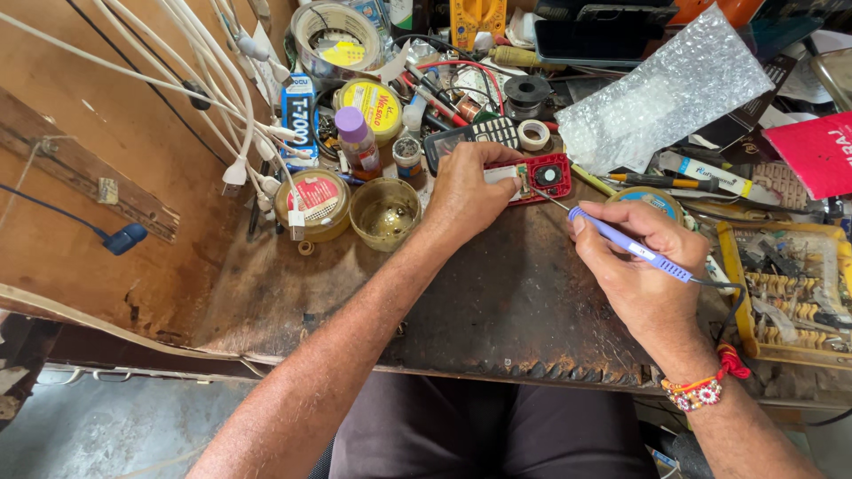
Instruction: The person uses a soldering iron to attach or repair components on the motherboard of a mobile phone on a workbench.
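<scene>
Pinning the small red plastic phone frame with its circuit board (539, 176) at the far middle of the worn dark bench (497, 302), our left hand (466, 191) presses down on it. Our right hand (635, 266) grips a purple-handled soldering iron (621, 239), tip at the board's near edge. We judge a slip could burn the left fingertips (513, 186) just beside the tip, or bridge joints.

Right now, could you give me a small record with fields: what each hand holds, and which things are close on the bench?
left hand: presses down the small red opened phone body on the bench
right hand: grips the thin purple-handled soldering iron, tip at the red body
near left: round brass tin, purple-capped bottle
behind: sheet of clear bubble wrap
surface: dark worn wooden bench
</scene>
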